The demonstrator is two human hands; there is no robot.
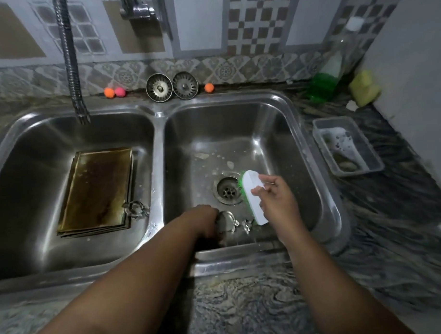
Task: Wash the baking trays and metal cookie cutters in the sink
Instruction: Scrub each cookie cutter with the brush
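A stack of stained baking trays (97,191) lies flat in the left basin (26,138). One metal cookie cutter (136,209) rests at the stack's near right corner. My left hand (206,222) reaches into the right basin (238,131) and grips a metal cookie cutter (227,220) near the front wall. My right hand (275,197) holds a white scrub brush (254,198) with green bristles, tilted over the cutter beside the drain (227,191). More small cutter pieces (246,226) lie under the brush's near end.
A flexible faucet hose (71,64) hangs over the left basin. Two sink strainers (171,86) and small coloured balls (114,92) stand on the back ledge. At right are a green soap bottle (328,73), a yellow sponge (364,88) and a clear plastic tub (348,147).
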